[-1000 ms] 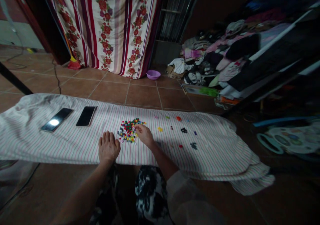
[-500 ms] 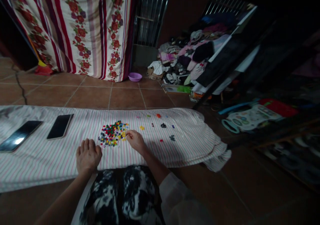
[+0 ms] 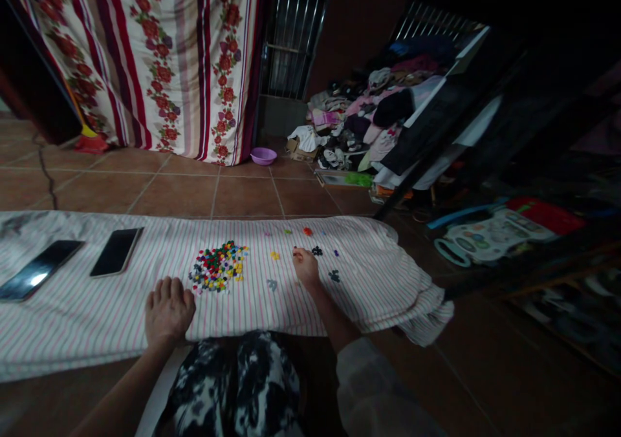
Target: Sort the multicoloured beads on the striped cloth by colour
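On the striped cloth lies a mixed heap of small colourful beads or pieces. My left hand rests palm down just in front of the heap, fingers stretched out, holding nothing. Right of the heap, my right hand is closed in a pinch low over the cloth; whatever is between its fingertips is too small to make out. Around it sit little sorted groups: yellow pieces, grey pieces, black pieces, dark grey-green pieces and orange pieces.
Two phones, a nearer one and another, lie at the cloth's left. Beyond are a purple basin, a floral curtain and a heap of clothes. A white toy panel stands at right.
My right hand has moved right, from the heap's edge to between the small groups, uncovering the grey pieces. My left hand stays in place. The view has shifted slightly.
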### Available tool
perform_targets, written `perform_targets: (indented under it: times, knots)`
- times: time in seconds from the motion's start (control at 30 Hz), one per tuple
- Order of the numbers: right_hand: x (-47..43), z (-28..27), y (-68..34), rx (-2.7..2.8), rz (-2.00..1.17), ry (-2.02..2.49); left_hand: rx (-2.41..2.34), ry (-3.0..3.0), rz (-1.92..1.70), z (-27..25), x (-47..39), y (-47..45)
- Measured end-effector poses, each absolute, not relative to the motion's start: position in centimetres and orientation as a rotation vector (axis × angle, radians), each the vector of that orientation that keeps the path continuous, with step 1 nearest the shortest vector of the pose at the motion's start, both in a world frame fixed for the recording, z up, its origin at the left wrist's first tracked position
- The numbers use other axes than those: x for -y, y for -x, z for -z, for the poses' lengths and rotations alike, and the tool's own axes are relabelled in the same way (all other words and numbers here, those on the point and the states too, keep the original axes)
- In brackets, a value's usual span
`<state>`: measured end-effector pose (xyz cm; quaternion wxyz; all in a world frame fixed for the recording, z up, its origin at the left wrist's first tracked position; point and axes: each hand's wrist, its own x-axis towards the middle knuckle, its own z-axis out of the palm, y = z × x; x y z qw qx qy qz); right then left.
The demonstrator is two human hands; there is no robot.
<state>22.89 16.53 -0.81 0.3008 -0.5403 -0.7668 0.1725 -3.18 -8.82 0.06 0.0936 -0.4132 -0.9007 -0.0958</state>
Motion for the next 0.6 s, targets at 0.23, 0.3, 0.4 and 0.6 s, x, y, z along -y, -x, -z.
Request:
perform_targets:
  times: [0.23,0.3,0.4,0.6]
  knots:
    - [-19.7,0.7,-23.8,2.172,-0.364,1.684,2.714,1.187,0.328,0.8,8.7,3.3]
    - [-20.2,0.9,-23.7,2.205,-0.341,1.698,2.723,1.179,0.327,0.9,8.7,3.3]
    - [-20.7,1.1,-23.3,2.248,-0.319,1.690,2.715,1.181,0.328,1.0,8.8,3.3]
    - [-21.3,0.8,-22.7,2.335,-0.361,1.647,2.678,1.191,0.335,1.1,8.8,3.4]
